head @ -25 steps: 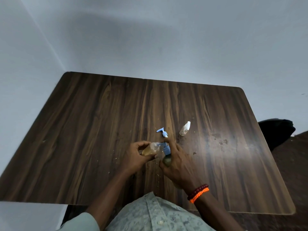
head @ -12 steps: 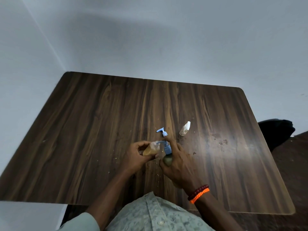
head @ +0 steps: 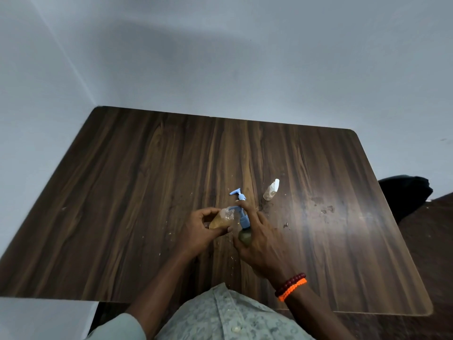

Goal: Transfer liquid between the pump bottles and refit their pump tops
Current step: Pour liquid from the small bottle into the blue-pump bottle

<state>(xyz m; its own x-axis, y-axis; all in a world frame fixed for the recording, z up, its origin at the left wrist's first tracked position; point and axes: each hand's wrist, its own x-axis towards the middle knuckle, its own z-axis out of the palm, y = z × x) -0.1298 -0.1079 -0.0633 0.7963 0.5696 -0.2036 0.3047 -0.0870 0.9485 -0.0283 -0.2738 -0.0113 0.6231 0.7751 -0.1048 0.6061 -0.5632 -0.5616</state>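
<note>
— Little has moved since a second ago: both hands stay near the desk's middle, and the right one has edged slightly toward twelve o'clock, the blue pump nozzle now closer to the clear bottle's mouth.

— What is each hand doing?

— Left hand (head: 199, 229) is wrapped around a small clear plastic bottle of amber liquid (head: 221, 218), tilted with its open mouth toward three o'clock. Right hand (head: 259, 238) is closed around a small dark olive-green bottle with a blue pump top (head: 244, 230), one finger over the pump head. The spout points at nine o'clock, right at the clear bottle's mouth; I cannot tell if they touch.

— Anything else on the dark wood-grain desk (head: 122, 192)?

— A loose light-blue pump top (head: 238, 194) lies just at twelve o'clock of the hands. At about one o'clock, further off, lies a small clear bottle with a white cap (head: 271, 190), on its side. Pale crumbs and dark stains are scattered at three o'clock.

— And the person?

— Red beads and an orange bracelet (head: 291, 287) circle the right wrist; a pale patterned shirt (head: 220, 317) shows at six o'clock.
</note>
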